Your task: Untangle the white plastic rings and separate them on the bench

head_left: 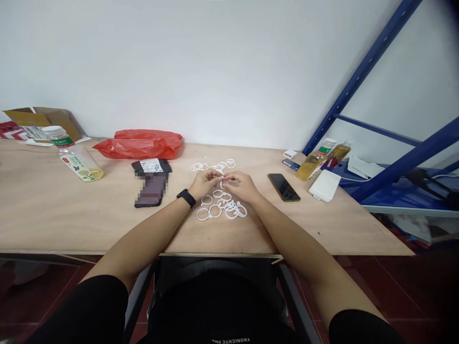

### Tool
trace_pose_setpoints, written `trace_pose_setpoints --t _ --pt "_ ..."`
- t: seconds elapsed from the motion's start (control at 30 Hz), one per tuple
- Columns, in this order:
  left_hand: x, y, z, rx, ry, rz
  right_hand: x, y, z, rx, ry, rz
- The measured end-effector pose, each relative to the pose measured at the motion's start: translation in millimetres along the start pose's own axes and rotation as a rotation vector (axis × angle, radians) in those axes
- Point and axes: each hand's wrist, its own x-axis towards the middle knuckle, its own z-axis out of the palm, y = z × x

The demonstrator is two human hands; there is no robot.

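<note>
Over the middle of the wooden table, my left hand and my right hand meet fingertip to fingertip. Both are closed in a pinch on one small white plastic ring, mostly covered by the fingers. A black watch is on my left wrist. Closer to me, below the hands, lies a loose group of white plastic rings, each with a small knob or clip. Beyond my fingertips, another cluster of similar rings is spread on the table, partly hidden by the hands.
Left of my hands are a dark plastic package, a red plastic bag, a tilted-looking drink bottle and a cardboard box. To the right lie a phone, a white case and another bottle, near a blue metal rack.
</note>
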Motion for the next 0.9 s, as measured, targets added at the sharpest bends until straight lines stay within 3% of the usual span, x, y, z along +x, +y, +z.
trace_pose_setpoints --t 0.13,0.37,0.7,0.9 --pt "-1.9 -0.6 2.0 0.012 -0.021 0.039 0.4 -0.7 1.7 0.036 0.063 0.049" --pt "-3.7 2.9 0.9 0.068 -0.053 0.053 0.4 -5.1 -1.5 0.083 -0.005 0.008" --pt "-5.1 1.7 2.8 0.152 -0.014 0.101 1.8 -0.6 5.1 0.275 0.027 0.133" --pt "-3.3 -2.3 3.9 0.159 0.025 0.111 4.7 -2.4 5.0 0.269 0.020 0.164"
